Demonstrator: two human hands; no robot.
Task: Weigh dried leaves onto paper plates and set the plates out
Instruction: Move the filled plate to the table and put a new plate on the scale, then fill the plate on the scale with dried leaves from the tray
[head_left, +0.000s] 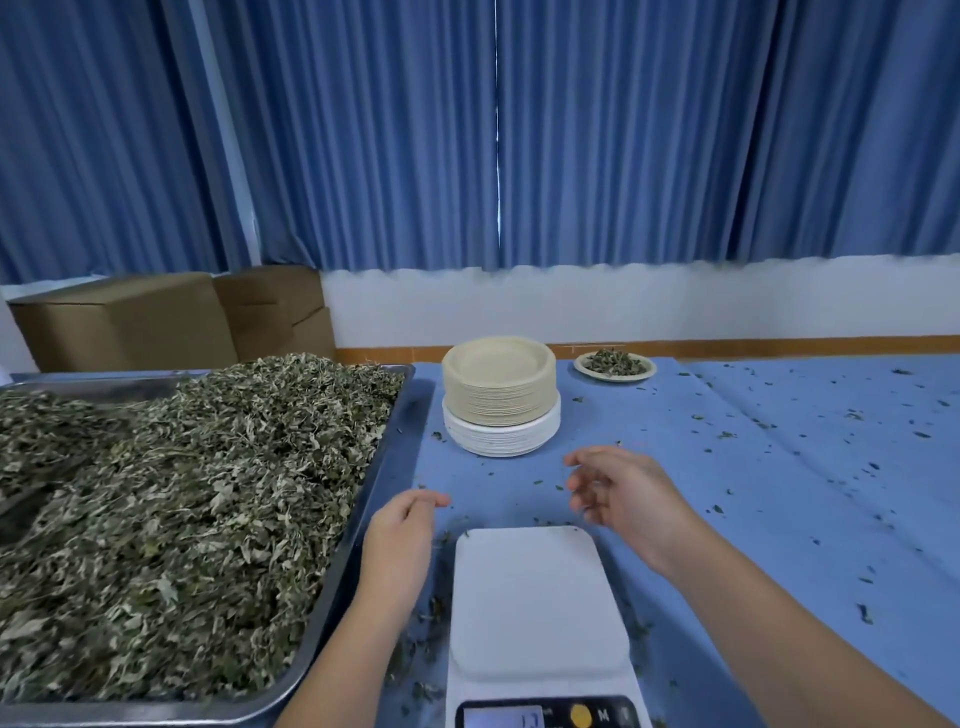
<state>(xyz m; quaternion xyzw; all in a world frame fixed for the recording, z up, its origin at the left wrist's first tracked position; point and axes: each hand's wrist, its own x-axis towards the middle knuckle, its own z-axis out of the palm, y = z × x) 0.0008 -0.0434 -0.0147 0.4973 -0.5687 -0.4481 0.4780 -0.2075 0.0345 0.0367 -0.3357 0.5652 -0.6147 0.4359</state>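
A white kitchen scale (537, 603) sits in front of me with a bare platform and a lit display at its near end. My left hand (402, 535) hovers just left of the scale, fingers loosely curled, holding nothing. My right hand (623, 493) hangs above the scale's far right corner, fingers relaxed and spread, also with nothing in it. Behind the hands stands a stack of paper plates (500, 395), beige ones on top of white ones. A large metal tray (374, 467) heaped with dried leaves (182, 499) fills the left side. One beige plate of leaves (615, 365) sits at the table's far edge.
A blue cloth (779, 493) covers the table and is speckled with leaf crumbs. Cardboard boxes (171, 322) stand behind the tray on the left. Blue curtains hang over a white wall at the back.
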